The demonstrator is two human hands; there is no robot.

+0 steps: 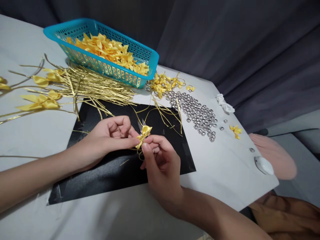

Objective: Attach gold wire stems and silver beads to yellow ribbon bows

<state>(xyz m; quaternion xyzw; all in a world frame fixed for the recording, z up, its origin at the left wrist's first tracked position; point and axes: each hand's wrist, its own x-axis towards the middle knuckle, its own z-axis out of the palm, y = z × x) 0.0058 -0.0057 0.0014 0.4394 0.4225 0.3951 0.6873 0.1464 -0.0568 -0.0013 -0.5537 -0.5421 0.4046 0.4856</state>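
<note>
Over the black mat, a small yellow ribbon bow is pinched between both hands. My left hand grips its near left side between thumb and forefinger. My right hand pinches close to the middle of the same bow, fingers curled beneath. A thin gold cord loop hangs below the fingertips. The metal tips of what looks like scissors lie behind the bow, mostly hidden by the hands. Whether a metal bead sits under the right fingers I cannot tell.
A blue plastic basket of yellow bows stands at the back. Gold cords are heaped before it. Silver beads spread to the right, beside finished-looking bows. A white rounded device lies near the table's right edge.
</note>
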